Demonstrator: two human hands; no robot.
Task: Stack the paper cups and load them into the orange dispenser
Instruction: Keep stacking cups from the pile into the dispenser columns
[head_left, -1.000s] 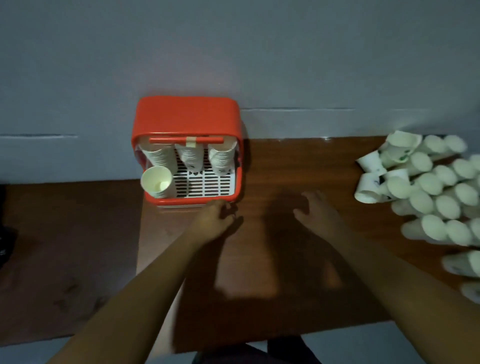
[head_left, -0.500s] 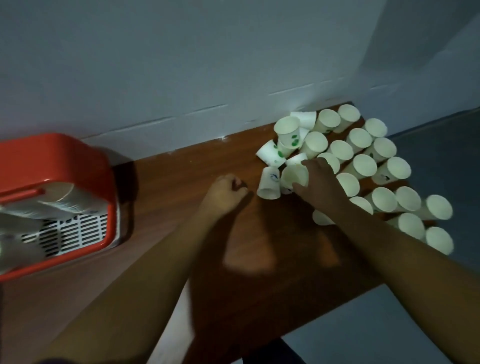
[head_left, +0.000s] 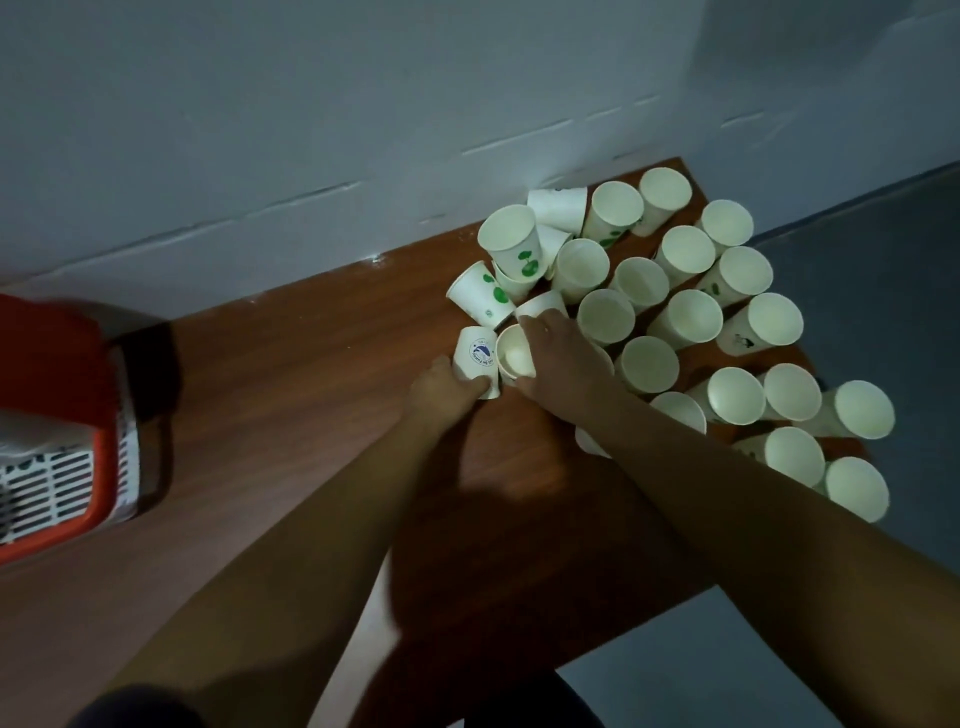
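Several white paper cups (head_left: 691, 317) crowd the right end of the brown table, most upright, some with green dots tipped over near the wall. My left hand (head_left: 441, 387) grips an upside-down cup with a blue logo (head_left: 475, 358) at the cluster's left edge. My right hand (head_left: 558, 358) is closed around an upright cup (head_left: 514, 353) right beside it; the two cups touch. The orange dispenser (head_left: 62, 415) is cut off at the left edge, its white grille showing.
A grey wall (head_left: 363, 104) runs along the table's back edge. The wooden table (head_left: 311, 389) ends just right of the cups, with grey floor (head_left: 883, 234) beyond. Bare wood lies between the dispenser and the cups.
The view swung right from the dispenser to the cup pile. Both hands moved right; the left went from a loose fist to gripping the logo cup, and the right closed on its neighbour.
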